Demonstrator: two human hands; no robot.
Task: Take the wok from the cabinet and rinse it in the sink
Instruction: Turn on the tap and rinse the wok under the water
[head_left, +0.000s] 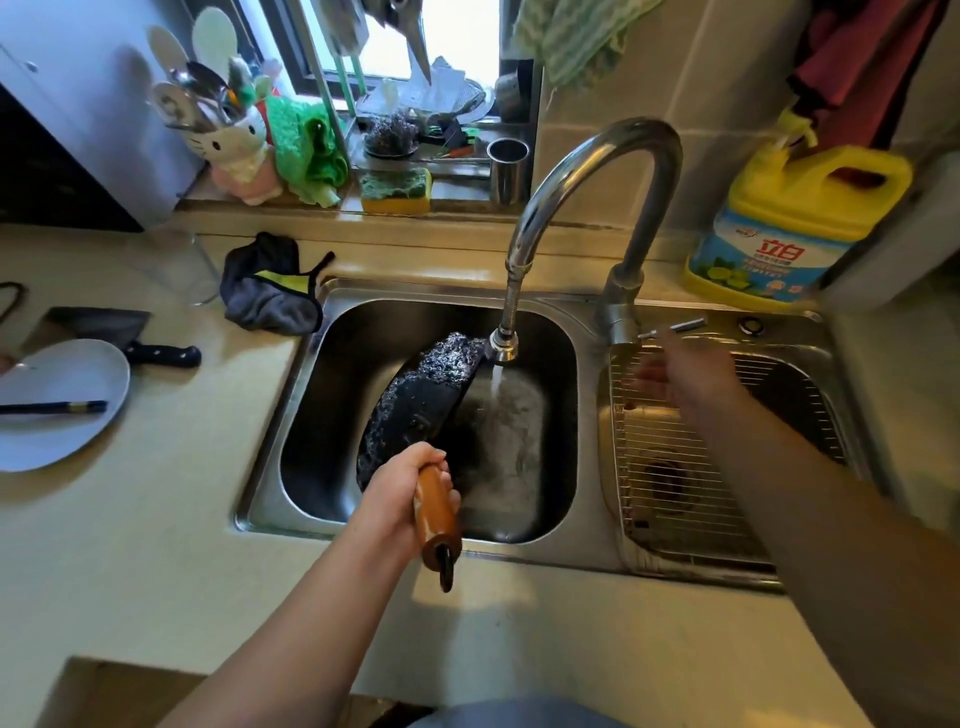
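The black wok (415, 400) is tilted on its side in the left sink basin (311, 415), its crusted underside facing left. My left hand (402, 486) grips its brown wooden handle (436, 514). Water runs from the curved steel faucet (597, 166) down past the wok's rim. My right hand (675, 374) hovers blurred, fingers apart and holding nothing, just below the faucet lever (675, 328) and over the right basin.
A wire rack (675, 467) lies in the right basin. A yellow detergent jug (789, 223) stands at the back right. On the left counter lie a grey cloth (270, 291), a cleaver (130, 338) and a white plate (57, 400) with chopsticks. Sponge and utensil holder line the windowsill.
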